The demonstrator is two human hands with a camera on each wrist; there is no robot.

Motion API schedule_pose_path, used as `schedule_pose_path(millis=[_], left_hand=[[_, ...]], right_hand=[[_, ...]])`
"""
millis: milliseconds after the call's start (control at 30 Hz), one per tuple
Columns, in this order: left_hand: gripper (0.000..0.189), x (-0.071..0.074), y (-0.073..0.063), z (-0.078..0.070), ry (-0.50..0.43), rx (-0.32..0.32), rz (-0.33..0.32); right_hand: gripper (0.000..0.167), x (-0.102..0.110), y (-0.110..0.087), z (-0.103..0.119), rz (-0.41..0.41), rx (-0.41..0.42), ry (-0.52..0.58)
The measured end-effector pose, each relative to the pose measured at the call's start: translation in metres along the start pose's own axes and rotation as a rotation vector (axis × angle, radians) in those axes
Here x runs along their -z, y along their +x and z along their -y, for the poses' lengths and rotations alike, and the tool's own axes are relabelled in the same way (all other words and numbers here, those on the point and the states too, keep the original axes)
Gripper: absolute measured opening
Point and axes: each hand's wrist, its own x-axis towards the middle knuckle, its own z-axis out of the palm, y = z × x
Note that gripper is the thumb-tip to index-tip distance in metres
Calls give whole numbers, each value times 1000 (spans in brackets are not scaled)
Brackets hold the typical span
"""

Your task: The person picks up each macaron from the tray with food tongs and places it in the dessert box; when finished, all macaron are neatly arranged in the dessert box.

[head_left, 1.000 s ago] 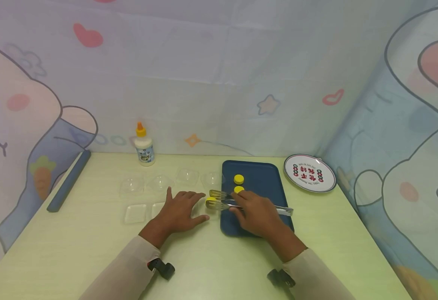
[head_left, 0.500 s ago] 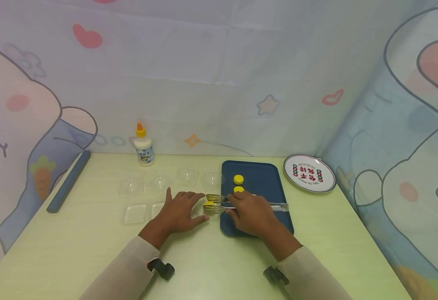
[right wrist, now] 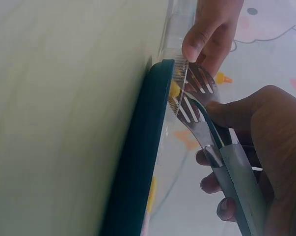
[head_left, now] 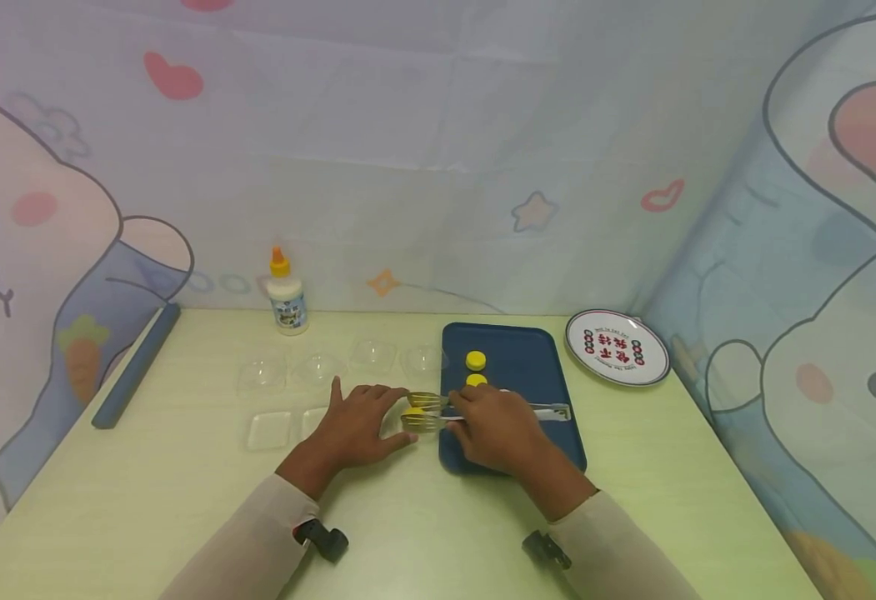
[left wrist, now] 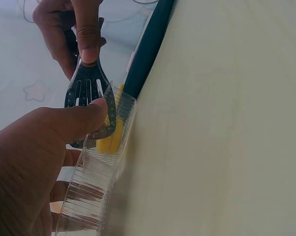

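Observation:
My right hand [head_left: 499, 429] grips metal food tongs [right wrist: 206, 128] with slotted, fork-like heads, held level over the blue tray [head_left: 516, 343]. A small yellow round piece [left wrist: 111, 137] sits between the tong heads, inside the right end of a clear plastic box [head_left: 268, 430]. Left of the tongs, my left hand [head_left: 355, 427] spans that box, thumb at its near side and fingers at the far side. In the left wrist view, the thumb overlaps a tong head. The hand hides the box's middle compartments. Two more yellow pieces [head_left: 476, 361] lie on the tray.
Clear domed lids [head_left: 321, 367] form a row behind the box. A white glue bottle [head_left: 287, 304] with an orange tip stands at the back. A printed plate [head_left: 618, 337] lies right of the tray. A grey-blue bar [head_left: 137, 367] lies along the left table edge.
My right hand has moved slightly left, bringing the tongs and the yellow piece farther over the box's right end. My left hand has stayed in place.

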Motion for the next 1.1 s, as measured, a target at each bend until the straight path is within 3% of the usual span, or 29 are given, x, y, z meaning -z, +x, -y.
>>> schedule_pose_path(millis=[267, 600, 833, 1100], left_hand=[[74, 0, -1, 0, -7, 0, -20], [73, 0, 1, -1, -1, 3, -1], [85, 2, 1, 5, 30, 0, 8], [85, 7, -4, 11, 27, -29, 8]], right_hand=[[47, 4, -2, -2, -35, -8, 5], [46, 0, -13, -18, -69, -79, 58], [48, -2, -18, -28, -94, -117, 68], [48, -4, -23, -40, -138, -155, 59]])
